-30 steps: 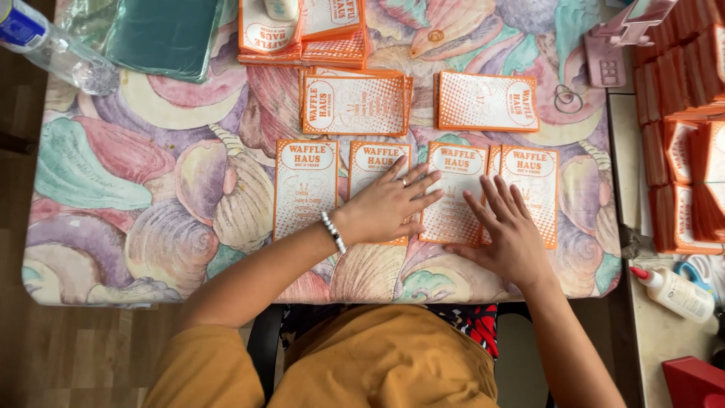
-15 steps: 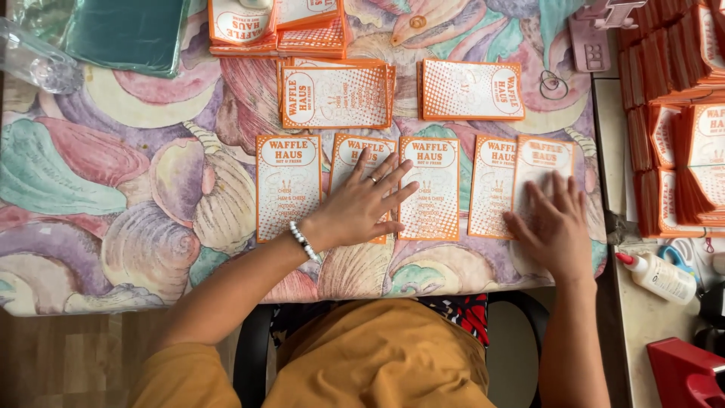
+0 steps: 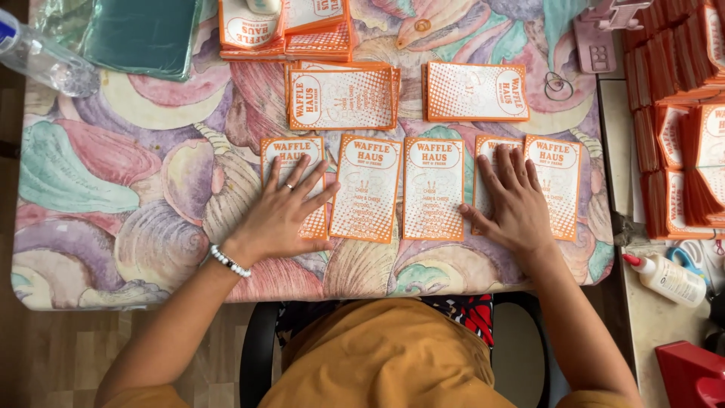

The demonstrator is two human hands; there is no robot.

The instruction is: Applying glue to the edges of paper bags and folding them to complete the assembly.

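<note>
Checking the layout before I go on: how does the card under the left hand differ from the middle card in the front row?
The leftmost card lies partly hidden under the left hand, whose fingers press on it; the middle card lies bare and untouched, its whole face showing. The leftmost card sits at the row's end, the middle card between neighbours. Both are orange-and-white printed cards, lengthwise toward the person, on the shell-patterned tablecloth.

Left hand (image 3: pixel 281 213) flat, palm down, fingers spread, ring on one finger, beaded bracelet at wrist. Right hand (image 3: pixel 515 204) flat, palm down, fingers spread less. Forearms angled inward, well apart.
</note>
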